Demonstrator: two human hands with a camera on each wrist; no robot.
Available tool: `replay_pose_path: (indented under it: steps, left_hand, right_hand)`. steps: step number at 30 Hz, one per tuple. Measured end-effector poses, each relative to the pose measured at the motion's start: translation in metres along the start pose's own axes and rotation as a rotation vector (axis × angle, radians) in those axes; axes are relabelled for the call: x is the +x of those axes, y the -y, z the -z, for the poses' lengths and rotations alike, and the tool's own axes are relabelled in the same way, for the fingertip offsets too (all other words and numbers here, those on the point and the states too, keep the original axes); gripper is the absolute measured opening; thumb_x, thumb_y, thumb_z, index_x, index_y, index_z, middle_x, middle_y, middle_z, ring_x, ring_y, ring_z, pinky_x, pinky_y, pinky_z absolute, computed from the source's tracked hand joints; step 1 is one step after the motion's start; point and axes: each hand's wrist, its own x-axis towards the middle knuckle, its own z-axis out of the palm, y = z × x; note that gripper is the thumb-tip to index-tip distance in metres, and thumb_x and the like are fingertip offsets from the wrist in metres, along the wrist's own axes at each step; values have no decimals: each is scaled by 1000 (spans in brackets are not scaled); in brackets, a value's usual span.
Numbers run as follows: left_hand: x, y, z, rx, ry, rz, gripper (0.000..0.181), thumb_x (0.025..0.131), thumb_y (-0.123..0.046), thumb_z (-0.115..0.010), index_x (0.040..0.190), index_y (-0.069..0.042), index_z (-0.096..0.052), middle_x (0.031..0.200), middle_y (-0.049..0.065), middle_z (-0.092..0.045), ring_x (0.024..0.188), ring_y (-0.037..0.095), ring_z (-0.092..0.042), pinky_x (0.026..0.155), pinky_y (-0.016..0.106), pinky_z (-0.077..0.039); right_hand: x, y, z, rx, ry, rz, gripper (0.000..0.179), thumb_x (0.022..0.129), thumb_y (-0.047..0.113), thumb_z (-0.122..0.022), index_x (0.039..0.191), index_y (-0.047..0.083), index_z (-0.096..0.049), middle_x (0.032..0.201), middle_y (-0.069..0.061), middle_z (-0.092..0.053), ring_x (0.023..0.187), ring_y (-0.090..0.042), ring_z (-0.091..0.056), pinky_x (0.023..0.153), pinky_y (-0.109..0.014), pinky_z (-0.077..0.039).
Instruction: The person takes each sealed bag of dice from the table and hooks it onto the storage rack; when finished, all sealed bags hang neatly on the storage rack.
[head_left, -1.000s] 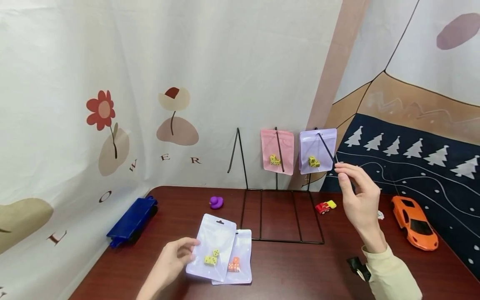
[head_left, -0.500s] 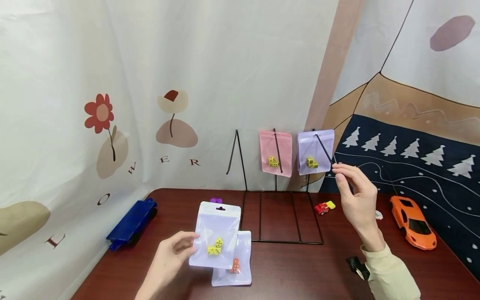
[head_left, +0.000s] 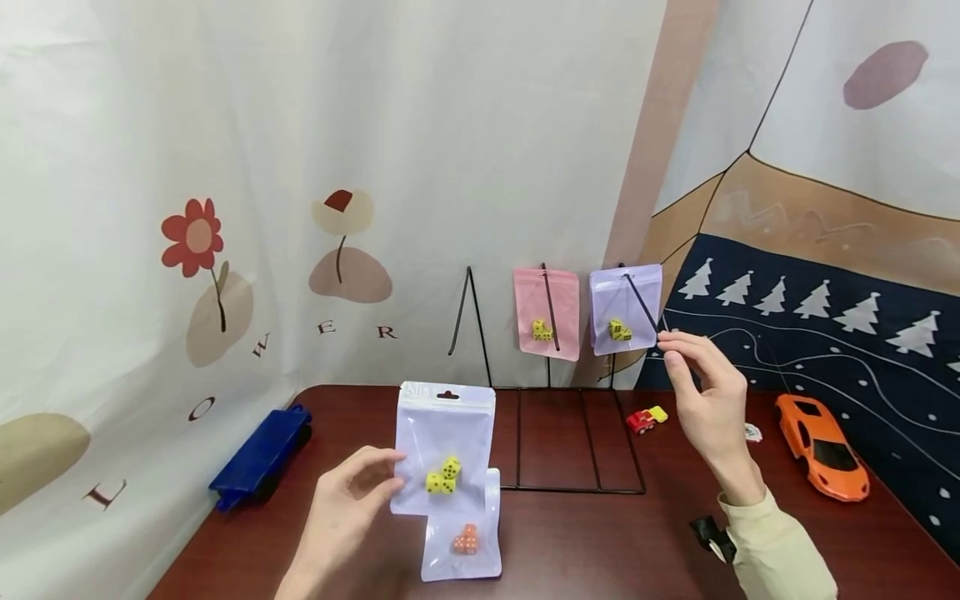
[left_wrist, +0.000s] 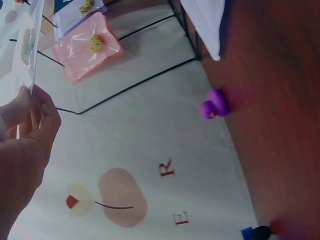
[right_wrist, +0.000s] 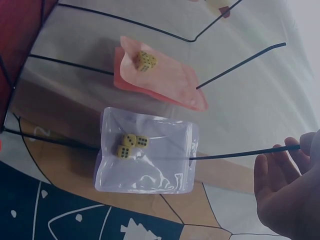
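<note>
My left hand (head_left: pixel 341 504) pinches the left edge of a lilac zip bag (head_left: pixel 420 425) with yellow dice inside. The bag is held upright and overlaps a second lilac bag (head_left: pixel 442 562) with orange dice, lying on the table. My right hand (head_left: pixel 708 404) pinches the tip of the right-hand hook (right_wrist: pixel 240 154) of a black wire display rack (head_left: pixel 570 489). On that hook hangs a lilac bag (right_wrist: pixel 160 175) with yellow dice. A pink bag (head_left: pixel 528 292) with yellow dice hangs on the middle hook. The left hook (head_left: pixel 458 317) carries nothing.
A purple toy duck (left_wrist: pixel 216 104) sits by the wall, left of the rack. A blue toy trailer (head_left: pixel 261 454) stands at the left. At the right are a small red and yellow toy car (head_left: pixel 645 419) and an orange toy car (head_left: pixel 823 450).
My left hand has raised the lilac bag with yellow dice off the other bag and turned it upright. My right hand stays at the hook's tip.
</note>
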Motion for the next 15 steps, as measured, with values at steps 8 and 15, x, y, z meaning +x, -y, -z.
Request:
replay_pose_path:
  steps: [8,15]
  left_hand:
    - [12,-10,0,2,-43,-88,31,75,14,-72,101,-2,-69,90,8,-67,78,13,-63,68,20,-53]
    - [25,-12,-1,-8,-51,-105,30,77,11,-72,103,-2,-68,86,9,-67,77,13,-63,67,19,-53]
  right_hand:
    - [0,0,-2,-8,-4,11,15,83,-22,-54,96,-18,-62,103,-31,-60,102,-16,-58,89,-18,-46]
    - [0,1,-4,-19,-7,-1,15,84,-21,-55,96,-17,-63,104,-30,-61,101,-16,-58,90,-17,-46]
